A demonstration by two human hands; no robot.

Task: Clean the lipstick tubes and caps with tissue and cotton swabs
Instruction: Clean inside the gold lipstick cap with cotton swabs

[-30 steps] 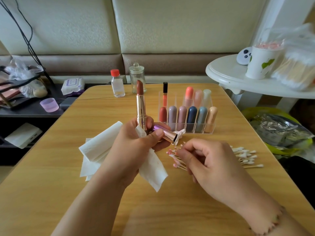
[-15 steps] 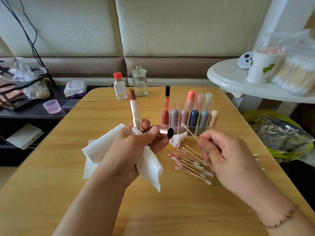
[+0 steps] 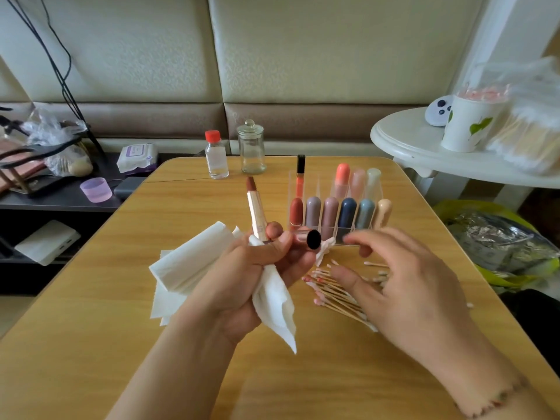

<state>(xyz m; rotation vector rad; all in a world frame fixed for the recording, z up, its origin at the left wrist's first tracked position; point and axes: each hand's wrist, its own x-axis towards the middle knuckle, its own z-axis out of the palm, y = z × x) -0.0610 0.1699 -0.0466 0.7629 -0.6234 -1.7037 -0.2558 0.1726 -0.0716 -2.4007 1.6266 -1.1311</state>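
- Wooden table [image 3: 91, 344], clear organizer [image 3: 339, 207] of capped lipsticks at 12 o'clock.
- Left hand [image 3: 242, 277] clamped round tissue [image 3: 188, 268], open lipstick [image 3: 256, 210] and its cap [image 3: 306, 239], dead centre.
- Right hand [image 3: 409, 295] spread, holding nothing, over cotton swabs [image 3: 336, 294] at 3 o'clock.
- Light, slick metal tube, soft bullet: probably best gripped low on the barrel.

right hand [image 3: 403, 286] | swab pinched earlier now released | fingers spread, lowered over swab pile [image 3: 339, 294] | cap [image 3: 307, 239] mouth turned toward camera
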